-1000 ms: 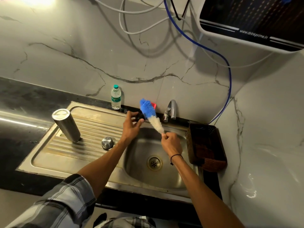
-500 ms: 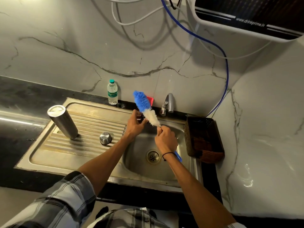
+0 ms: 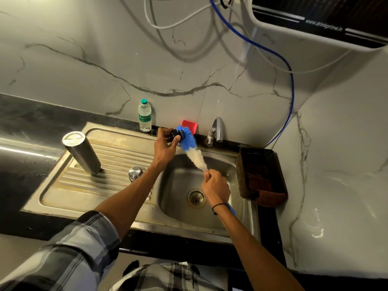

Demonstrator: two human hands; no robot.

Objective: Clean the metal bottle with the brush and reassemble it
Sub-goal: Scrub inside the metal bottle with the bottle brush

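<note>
Head view: left hand grips a small black cap between thumb and fingers, held over the back edge of the sink. Right hand is closed around the brush at its handle, just below the white bristles; the blue handle end pokes out past the wrist. Change from half a second ago: the blue bristle tip stood clear above the left hand, now it is pressed against the cap, so scrubbing of the cap looks under way. Both hands have shifted slightly toward the back wall. Judgement: the cleaning stage is on the small parts and reassembly has not started. The metal bottle stands on the draining board, mouth down it seems, leaning in the wide lens, well apart from both hands and untouched. A round steel lid sits on the board between bottle and basin, near the left forearm, also untouched. Plastic water bottle, red item and tap line the back; a dark basket sits on the surface right of the sink.
</note>
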